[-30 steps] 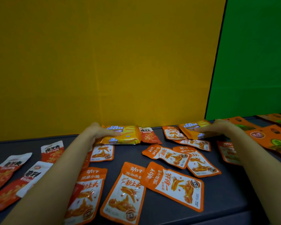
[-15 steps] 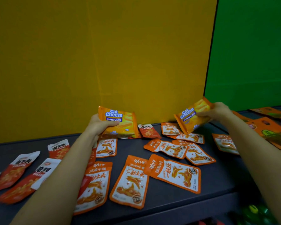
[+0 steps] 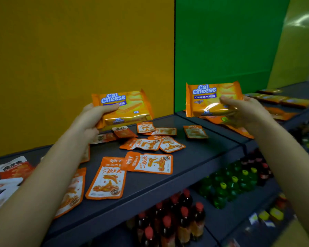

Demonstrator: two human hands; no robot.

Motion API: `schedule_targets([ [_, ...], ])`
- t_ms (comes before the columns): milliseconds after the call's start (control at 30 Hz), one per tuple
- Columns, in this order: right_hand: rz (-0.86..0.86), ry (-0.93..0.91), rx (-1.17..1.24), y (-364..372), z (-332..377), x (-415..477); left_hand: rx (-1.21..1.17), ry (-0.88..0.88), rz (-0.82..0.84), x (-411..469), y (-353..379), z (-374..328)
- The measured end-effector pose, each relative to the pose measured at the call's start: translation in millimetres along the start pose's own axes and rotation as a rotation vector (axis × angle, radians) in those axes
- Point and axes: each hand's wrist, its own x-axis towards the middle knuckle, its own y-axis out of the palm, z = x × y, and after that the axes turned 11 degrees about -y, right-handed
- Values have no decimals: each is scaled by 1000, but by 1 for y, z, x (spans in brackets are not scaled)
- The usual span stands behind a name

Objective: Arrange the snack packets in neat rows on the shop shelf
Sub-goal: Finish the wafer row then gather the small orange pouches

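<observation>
My left hand (image 3: 93, 118) grips an orange Cal Cheese wafer packet (image 3: 130, 107) by its left end, upright above the dark grey shelf (image 3: 194, 168). My right hand (image 3: 243, 111) holds a second Cal Cheese packet (image 3: 207, 98) by its right end, lifted over the seam to the neighbouring shelf. Several orange and white snack pouches lie scattered flat below, among them a large one (image 3: 107, 177) near the front and another (image 3: 150, 163) beside it. Red and white pouches (image 3: 14, 168) lie at the far left.
Yellow back panel (image 3: 78, 50) on the left, green panel (image 3: 221, 41) on the right. A row of orange packets (image 3: 278, 100) lies on the right-hand shelf. Below stand red-capped bottles (image 3: 168, 221) and green bottles (image 3: 230, 184).
Both hands have lifted their Cal Cheese packets off the shelf and turned them upright. The view has swung to the right and down, showing the bottle shelf.
</observation>
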Motion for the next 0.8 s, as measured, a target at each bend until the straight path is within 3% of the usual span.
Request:
schedule_targets([
  [200, -111, 157, 49, -77, -12, -73, 67, -96, 265, -47, 65, 29],
  [433, -245, 172, -13, -208, -26, -139, 118, -89, 445, -95, 162, 77],
  [800, -510, 220, -122, -427, -38, -210, 137, -195, 582, -135, 328, 203],
])
